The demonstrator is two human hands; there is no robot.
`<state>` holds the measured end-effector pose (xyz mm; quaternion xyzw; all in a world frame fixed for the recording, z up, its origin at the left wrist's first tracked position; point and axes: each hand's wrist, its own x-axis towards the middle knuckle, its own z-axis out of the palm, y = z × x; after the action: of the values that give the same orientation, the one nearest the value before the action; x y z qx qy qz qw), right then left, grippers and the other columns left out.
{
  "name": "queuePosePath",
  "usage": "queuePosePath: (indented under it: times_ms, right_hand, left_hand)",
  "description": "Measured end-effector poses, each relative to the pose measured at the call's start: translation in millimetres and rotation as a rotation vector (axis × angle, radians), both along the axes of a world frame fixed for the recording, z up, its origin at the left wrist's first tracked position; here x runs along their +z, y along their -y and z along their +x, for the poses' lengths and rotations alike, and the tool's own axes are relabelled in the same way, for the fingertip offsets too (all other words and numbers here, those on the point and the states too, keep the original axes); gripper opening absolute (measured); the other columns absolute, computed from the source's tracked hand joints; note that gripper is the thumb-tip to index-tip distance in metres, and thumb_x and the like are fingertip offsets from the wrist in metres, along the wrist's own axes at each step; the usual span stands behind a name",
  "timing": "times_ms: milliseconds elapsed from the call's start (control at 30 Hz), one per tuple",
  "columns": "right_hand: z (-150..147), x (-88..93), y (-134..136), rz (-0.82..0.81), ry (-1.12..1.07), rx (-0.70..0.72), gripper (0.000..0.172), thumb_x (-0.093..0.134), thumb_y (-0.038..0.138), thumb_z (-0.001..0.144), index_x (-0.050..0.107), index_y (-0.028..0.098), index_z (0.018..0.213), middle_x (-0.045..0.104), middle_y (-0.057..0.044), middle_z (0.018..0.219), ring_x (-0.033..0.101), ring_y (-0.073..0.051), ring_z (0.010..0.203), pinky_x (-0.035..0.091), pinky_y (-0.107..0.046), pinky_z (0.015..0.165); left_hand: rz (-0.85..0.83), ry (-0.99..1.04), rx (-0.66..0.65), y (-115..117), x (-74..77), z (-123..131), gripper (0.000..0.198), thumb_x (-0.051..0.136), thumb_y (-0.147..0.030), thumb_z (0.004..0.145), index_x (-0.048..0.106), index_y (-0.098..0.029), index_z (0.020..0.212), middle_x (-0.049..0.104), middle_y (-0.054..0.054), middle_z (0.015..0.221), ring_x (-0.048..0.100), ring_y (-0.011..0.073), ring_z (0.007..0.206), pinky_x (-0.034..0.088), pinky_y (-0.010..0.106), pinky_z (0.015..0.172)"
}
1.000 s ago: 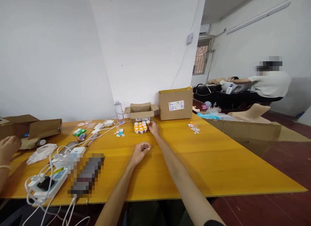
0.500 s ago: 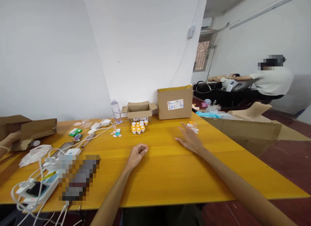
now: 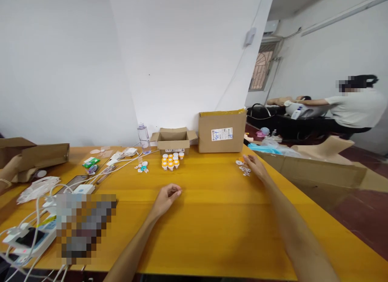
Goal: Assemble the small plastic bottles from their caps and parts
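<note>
My left hand [image 3: 165, 197] rests on the yellow table [image 3: 212, 217] near its middle, fingers curled loosely inward; nothing shows in them. My right hand [image 3: 254, 165] reaches far right across the table and touches a small heap of white and orange pieces [image 3: 243, 167]; its fingers are bent down over them. A cluster of small white vials with orange caps [image 3: 170, 160] stands in front of a small open cardboard box [image 3: 173, 139], between my two hands and farther back.
A taller closed cardboard box [image 3: 222, 130] and a water bottle [image 3: 143, 138] stand by the wall. Cables, a power strip [image 3: 33, 239], a phone and packets crowd the left side. Another person's hand [image 3: 10, 168] is at a box on the far left. A person sits at the back right.
My right hand left the orange-capped vials and swung right across the table to the heap of small pieces. My left hand stayed in place. The view shifted slightly.
</note>
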<state>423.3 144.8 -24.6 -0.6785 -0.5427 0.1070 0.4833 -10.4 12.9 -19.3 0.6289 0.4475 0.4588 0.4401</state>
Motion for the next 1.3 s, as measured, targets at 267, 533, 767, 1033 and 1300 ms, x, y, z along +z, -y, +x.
queuePosePath:
  times_ms: [267,533,767,1033,1300]
  right_hand:
    - [-20.7,15.8,-6.7,-0.113,-0.034,0.14,0.038,0.078,0.049,0.063,0.071,0.021,0.089,0.074,-0.01,0.085,0.07,-0.025,0.073,0.059,-0.037,0.063]
    - [-43.1,25.3,10.8,-0.143,-0.015,0.301,0.025,0.077,0.041,0.064,0.074,0.023,0.081,0.071,-0.004,0.074,0.065,-0.019,0.062,0.052,-0.028,0.05]
    - [-81.3,28.7,26.4,-0.058,-0.055,0.399,0.019,0.074,0.037,0.062,0.071,0.021,0.071,0.074,-0.005,0.081,0.065,-0.021,0.075,0.053,-0.03,0.065]
    - [-132.2,26.5,52.2,-0.147,-0.184,0.516,0.026,0.072,0.043,0.068,0.07,0.019,0.079,0.066,-0.001,0.066,0.054,-0.014,0.052,0.04,-0.024,0.047]
    - [-176.3,25.8,66.9,-0.103,-0.229,0.608,0.016,0.075,0.03,0.063,0.07,0.02,0.075,0.069,-0.001,0.075,0.06,-0.015,0.066,0.047,-0.025,0.059]
  left_hand:
    - [-0.035,-0.013,-0.007,-9.3,1.8,0.5,0.035,0.077,-0.05,0.071,0.07,-0.02,0.087,0.075,0.005,0.087,0.069,0.0213,0.085,0.054,0.033,0.083]
    - [-0.042,0.005,-0.022,-12.4,12.4,6.2,0.032,0.078,-0.047,0.07,0.07,-0.019,0.084,0.072,0.003,0.077,0.068,0.0196,0.077,0.054,0.032,0.077]
    - [-0.042,0.044,-0.009,-23.3,11.0,9.5,0.029,0.079,-0.042,0.068,0.068,-0.019,0.082,0.07,0.001,0.067,0.066,0.0173,0.066,0.052,0.029,0.067]
    - [-0.039,0.085,0.054,-37.3,18.7,23.6,0.027,0.081,-0.034,0.061,0.063,-0.018,0.073,0.065,-0.001,0.061,0.064,0.0152,0.06,0.051,0.026,0.06]
    - [0.128,-0.026,0.077,-44.0,15.0,24.0,0.023,0.077,-0.034,0.066,0.066,-0.019,0.079,0.071,0.003,0.078,0.069,0.02,0.078,0.057,0.033,0.073]
